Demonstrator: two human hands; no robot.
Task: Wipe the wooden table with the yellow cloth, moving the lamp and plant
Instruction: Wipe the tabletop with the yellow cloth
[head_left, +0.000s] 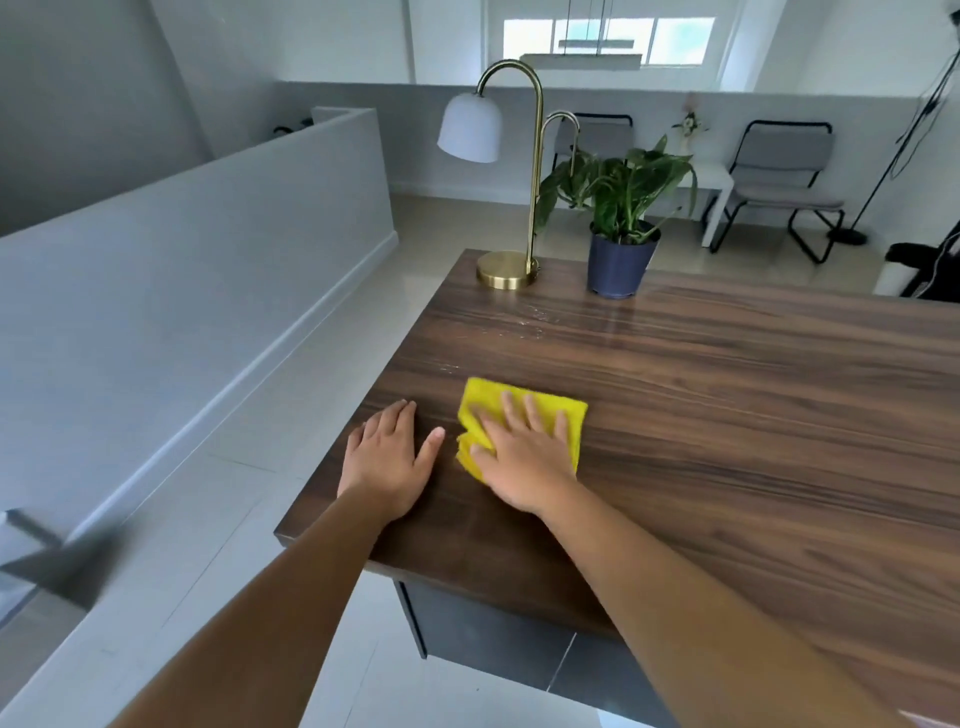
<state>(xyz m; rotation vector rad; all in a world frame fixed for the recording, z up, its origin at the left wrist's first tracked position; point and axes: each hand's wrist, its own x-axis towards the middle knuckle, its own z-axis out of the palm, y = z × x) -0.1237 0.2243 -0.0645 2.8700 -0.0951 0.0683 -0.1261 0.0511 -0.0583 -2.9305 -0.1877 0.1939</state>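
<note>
Early stage: right hand (522, 457) is pressing flat on yellow cloth (480, 397), left hand (387, 462) is resting spread on tabletop (727, 395); lamp (508, 267) and plant (618, 208) are standing unmoved, wet streaks (530, 322) remaining.

No readable text, labels, brands, numbers or signs anywhere in view.
</note>
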